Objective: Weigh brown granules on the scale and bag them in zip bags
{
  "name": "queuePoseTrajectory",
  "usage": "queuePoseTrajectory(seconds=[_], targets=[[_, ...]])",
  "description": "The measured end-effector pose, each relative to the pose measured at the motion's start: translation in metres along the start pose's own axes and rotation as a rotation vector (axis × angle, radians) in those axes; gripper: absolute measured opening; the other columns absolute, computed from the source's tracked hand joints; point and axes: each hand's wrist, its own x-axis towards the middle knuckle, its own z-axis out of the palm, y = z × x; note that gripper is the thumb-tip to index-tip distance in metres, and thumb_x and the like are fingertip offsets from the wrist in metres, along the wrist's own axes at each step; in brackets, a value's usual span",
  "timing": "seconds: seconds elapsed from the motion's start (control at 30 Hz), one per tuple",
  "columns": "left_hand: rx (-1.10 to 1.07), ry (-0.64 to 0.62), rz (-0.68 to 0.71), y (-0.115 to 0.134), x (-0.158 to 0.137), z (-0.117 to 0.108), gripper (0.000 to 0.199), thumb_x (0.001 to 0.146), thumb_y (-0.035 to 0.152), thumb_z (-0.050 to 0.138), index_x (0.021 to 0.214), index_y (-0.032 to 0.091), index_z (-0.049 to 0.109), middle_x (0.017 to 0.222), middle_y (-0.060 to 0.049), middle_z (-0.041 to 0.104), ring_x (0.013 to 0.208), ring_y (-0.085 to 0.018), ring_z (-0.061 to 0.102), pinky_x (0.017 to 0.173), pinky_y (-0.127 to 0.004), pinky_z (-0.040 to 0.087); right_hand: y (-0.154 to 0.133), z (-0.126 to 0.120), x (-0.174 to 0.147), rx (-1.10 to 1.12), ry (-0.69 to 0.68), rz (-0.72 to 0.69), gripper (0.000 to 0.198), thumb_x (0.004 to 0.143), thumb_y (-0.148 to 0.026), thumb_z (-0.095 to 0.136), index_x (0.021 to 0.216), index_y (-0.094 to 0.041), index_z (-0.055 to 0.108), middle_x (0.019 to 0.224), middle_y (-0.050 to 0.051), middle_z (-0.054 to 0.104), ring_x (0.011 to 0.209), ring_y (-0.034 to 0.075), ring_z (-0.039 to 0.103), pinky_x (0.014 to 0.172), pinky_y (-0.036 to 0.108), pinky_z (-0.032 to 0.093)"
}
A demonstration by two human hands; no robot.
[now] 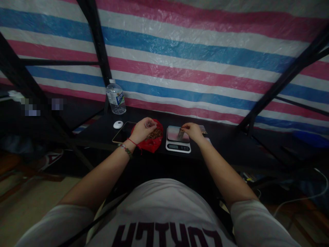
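Note:
My left hand (142, 130) is closed round a small clear round object (150, 124), perhaps a little plastic cup, above an open red bag (151, 146). Small brown pieces (155, 134) lie inside the bag, partly covered by that hand. Over the right side of a white digital scale (178, 147), my right hand (192, 131) has its fingers pinched together. What they hold is too small to make out. The scale's shiny metal plate (174, 133) reflects the fingers.
A dark phone (123, 132) and a white oval object (118, 124) lie left of the bag. Behind them stands a clear plastic bottle (117, 99). A small clear packet (203, 129) lies beyond my right hand. Black frame posts (99, 44) and a striped sheet (180, 65) enclose the dark table.

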Motion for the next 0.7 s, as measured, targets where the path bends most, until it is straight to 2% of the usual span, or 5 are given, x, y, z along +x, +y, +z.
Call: queuePoseTrajectory(seconds=[0.13,0.27,0.37,0.5,0.7], targets=[[0.014,0.009,0.009,0.0,0.001,-0.001,0.02,0.075,0.034,0.064,0.085,0.018,0.06,0.092,-0.004,0.07,0.083,-0.017,0.064,0.077,-0.03,0.051,0.0,-0.001,-0.002,-0.013,0.002,-0.039,0.011,0.076,-0.027,0.066,0.077,-0.021,0.074,0.082,0.005,0.072,0.076,0.02,0.064,0.072,0.032,0.048],[0.052,0.028,0.009,-0.001,0.002,-0.003,0.019,0.075,0.034,0.064,0.085,0.017,0.061,0.088,-0.003,0.07,0.079,-0.017,0.064,0.074,-0.029,0.05,0.001,-0.005,-0.002,0.025,0.01,-0.099,0.022,0.084,-0.032,0.057,0.076,-0.02,0.074,0.083,0.007,0.071,0.082,0.021,0.064,0.076,0.033,0.048],[0.087,0.039,-0.007,0.0,0.002,-0.004,0.02,0.074,0.034,0.065,0.084,0.018,0.061,0.084,-0.002,0.068,0.077,-0.016,0.063,0.072,-0.028,0.049,0.004,-0.006,-0.003,0.058,0.052,-0.092,0.027,0.087,-0.034,0.052,0.082,-0.021,0.075,0.088,0.007,0.072,0.087,0.022,0.064,0.08,0.035,0.048],[0.085,0.026,-0.018,0.002,0.001,-0.004,0.023,0.073,0.035,0.067,0.087,0.018,0.061,0.086,-0.002,0.068,0.075,-0.016,0.063,0.071,-0.028,0.049,0.011,-0.004,-0.006,0.076,0.105,-0.06,0.023,0.082,-0.032,0.056,0.088,-0.021,0.074,0.09,0.007,0.072,0.087,0.022,0.064,0.079,0.035,0.049],[0.129,0.022,-0.014,0.004,-0.001,-0.003,0.027,0.07,0.037,0.071,0.088,0.019,0.062,0.088,-0.001,0.069,0.077,-0.016,0.063,0.073,-0.027,0.049,0.011,0.002,-0.012,0.091,0.074,-0.056,0.021,0.079,-0.031,0.058,0.085,-0.02,0.075,0.086,0.007,0.07,0.082,0.021,0.062,0.076,0.034,0.048]])
